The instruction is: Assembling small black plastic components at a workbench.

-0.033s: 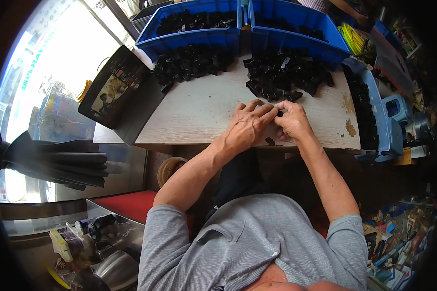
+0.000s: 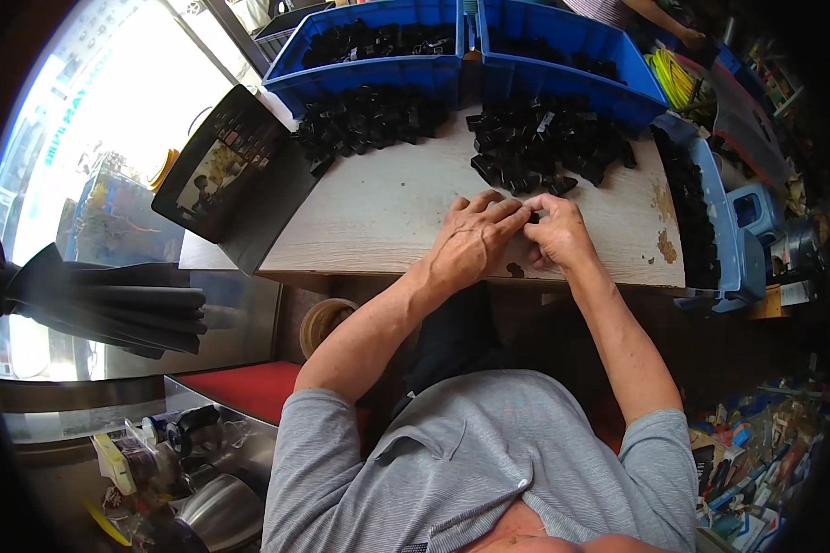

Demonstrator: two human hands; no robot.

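Observation:
My left hand and my right hand meet at the fingertips over the near edge of a pale wood-grain table. Between them shows a bit of a small black plastic part, mostly covered by the fingers. The right thumb and forefinger pinch it, and the left fingers close in from the other side. Just beyond my hands lies a heap of black plastic parts. A second heap of such parts is at the far left.
Two blue bins of black parts stand at the back. An open screen device sits on the left. At the right is a light-blue crate beside a blue stool. Another person's arm shows at the top right.
The whole view has shifted very slightly. Both hands stay together in nearly the same pose.

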